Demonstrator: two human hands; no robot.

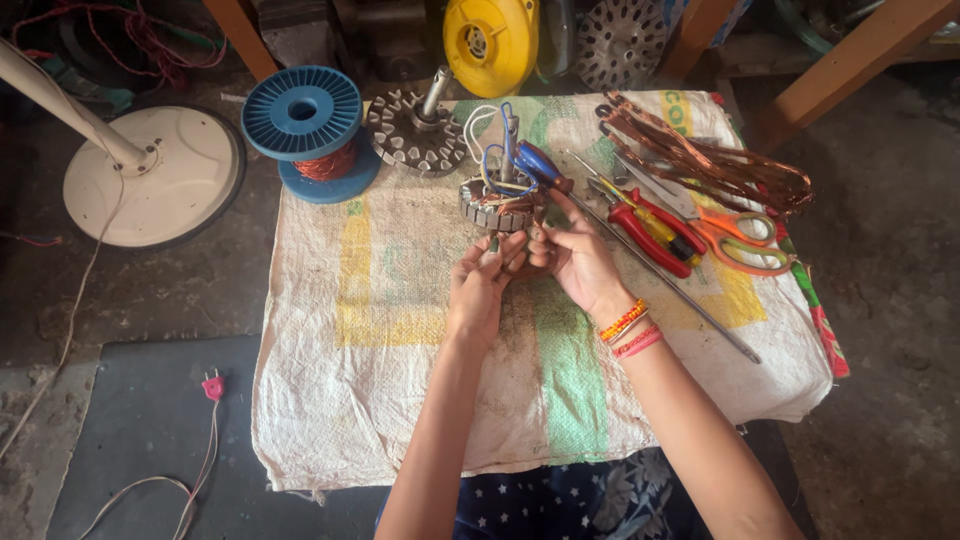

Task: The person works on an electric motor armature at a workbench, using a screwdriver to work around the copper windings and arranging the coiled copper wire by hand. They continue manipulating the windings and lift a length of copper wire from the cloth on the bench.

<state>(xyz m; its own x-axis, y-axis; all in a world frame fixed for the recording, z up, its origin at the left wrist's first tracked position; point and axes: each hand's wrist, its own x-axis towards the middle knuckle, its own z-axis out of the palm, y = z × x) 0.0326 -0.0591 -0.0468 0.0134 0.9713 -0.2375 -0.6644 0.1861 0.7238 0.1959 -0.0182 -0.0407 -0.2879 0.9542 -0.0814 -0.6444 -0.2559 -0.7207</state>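
Observation:
My left hand grips the near edge of a round fan motor stator with copper windings and blue and white wires. The stator is held just above a woven sack cloth. My right hand holds the stator's right side. A blue-handled screwdriver runs up from the right hand's fingers, across the stator. Coloured thread bands circle my right wrist.
A blue spool of copper wire and a second stator on a shaft lie at the cloth's far edge. Red pliers, orange scissors, a long metal rod and old copper coils lie right. A fan base stands left.

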